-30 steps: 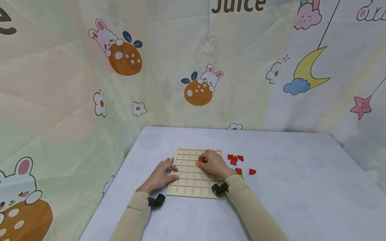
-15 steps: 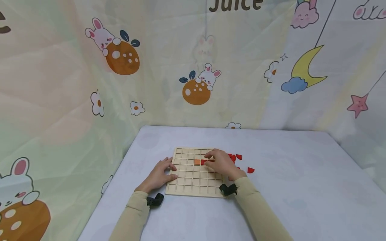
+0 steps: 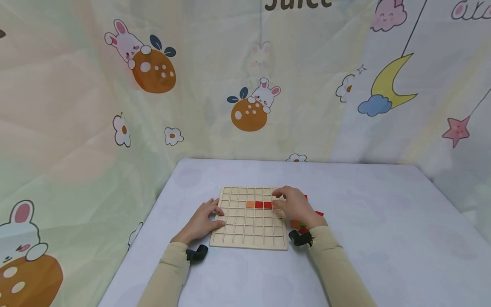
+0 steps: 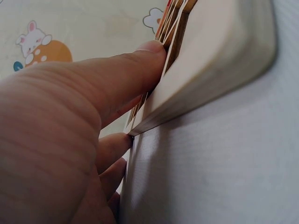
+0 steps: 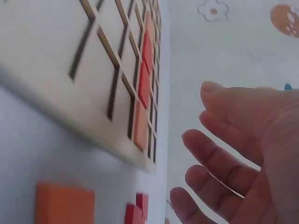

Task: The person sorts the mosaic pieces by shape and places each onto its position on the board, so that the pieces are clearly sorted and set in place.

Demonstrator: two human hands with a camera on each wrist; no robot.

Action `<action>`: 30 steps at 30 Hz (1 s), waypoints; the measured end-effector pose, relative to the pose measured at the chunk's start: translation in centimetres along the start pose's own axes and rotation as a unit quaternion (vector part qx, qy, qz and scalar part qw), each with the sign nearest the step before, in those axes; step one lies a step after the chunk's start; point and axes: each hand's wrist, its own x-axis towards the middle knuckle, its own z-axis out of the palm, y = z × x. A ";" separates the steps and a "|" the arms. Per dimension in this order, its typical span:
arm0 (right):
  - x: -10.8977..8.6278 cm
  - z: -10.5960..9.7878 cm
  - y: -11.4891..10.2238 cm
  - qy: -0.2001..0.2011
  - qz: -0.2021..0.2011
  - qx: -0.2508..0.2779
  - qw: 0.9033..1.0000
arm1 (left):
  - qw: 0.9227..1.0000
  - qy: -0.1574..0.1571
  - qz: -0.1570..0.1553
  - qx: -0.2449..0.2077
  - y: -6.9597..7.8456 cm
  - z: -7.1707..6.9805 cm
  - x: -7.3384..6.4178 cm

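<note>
A wooden grid board (image 3: 245, 238) lies on the table. In its upper part a row holds an orange square (image 3: 250, 204), two red squares (image 3: 263, 205) and a second orange square (image 5: 140, 123) near the right edge. My left hand (image 3: 201, 221) rests at the board's left edge, its thumb on the top face and the other fingers spread along the side. My right hand (image 3: 297, 207) hovers over the board's right edge. Its thumb and fingers stand apart with nothing between them, as the right wrist view shows.
Loose pieces lie right of the board, partly behind my right hand: an orange block (image 5: 65, 205), a green piece (image 3: 302, 224) and several red ones (image 3: 319, 213). Behind the white table (image 3: 383, 234) hangs a printed cloth (image 3: 307, 85).
My right hand has moved right along the row, uncovering two red squares beside the orange one. My left hand has kept its place on the board's left edge.
</note>
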 end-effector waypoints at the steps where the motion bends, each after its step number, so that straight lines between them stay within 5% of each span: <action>1: 0.0 -0.3 0.3 0.003 0.001 -0.001 1.000 | 1.000 -0.001 -0.001 0.000 0.0 -0.1 0.0; 11: 0.0 -2.2 2.3 -0.007 0.018 -0.013 1.000 | 1.000 -0.003 0.001 -0.002 -0.1 -0.3 0.0; 20: -0.9 -3.9 4.6 -0.043 0.098 0.012 0.994 | 1.000 0.000 -0.004 -0.012 0.2 0.0 -0.1; 30: -1.3 -4.7 6.1 -0.045 0.097 -0.008 0.994 | 1.000 -0.002 -0.016 -0.007 0.2 0.0 0.1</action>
